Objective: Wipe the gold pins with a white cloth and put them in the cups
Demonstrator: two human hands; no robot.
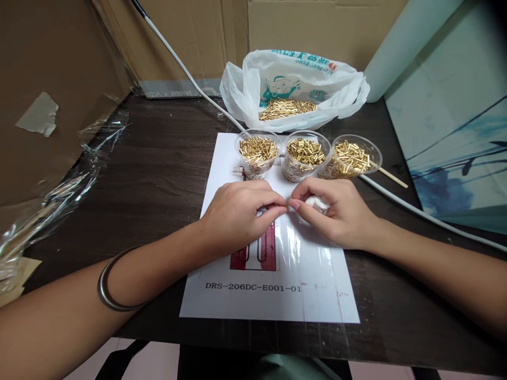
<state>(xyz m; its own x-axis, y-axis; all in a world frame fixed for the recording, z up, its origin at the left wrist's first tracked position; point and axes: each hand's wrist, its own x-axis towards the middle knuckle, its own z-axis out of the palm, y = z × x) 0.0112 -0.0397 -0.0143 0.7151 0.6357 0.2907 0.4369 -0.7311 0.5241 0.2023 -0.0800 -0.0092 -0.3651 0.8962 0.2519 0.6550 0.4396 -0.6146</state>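
My left hand (237,214) and my right hand (336,214) meet fingertip to fingertip over a white laminated sheet (269,285). Between the pinched fingertips is a tiny brass pin (287,203). My right hand also has something white (317,202) tucked in its palm; what it is I cannot make out. A red diagram (261,250) printed on the sheet lies partly under my left hand. Just beyond the hands stand three clear plastic cups (304,153) filled with small brass pins.
A white plastic bag (293,87) holding more brass pins sits at the back of the dark wooden table (158,169). A white cable (190,79) crosses the table diagonally. A wooden stick (392,177) lies by the right cup. Crumpled clear film (47,206) is at left. Cardboard walls stand behind.
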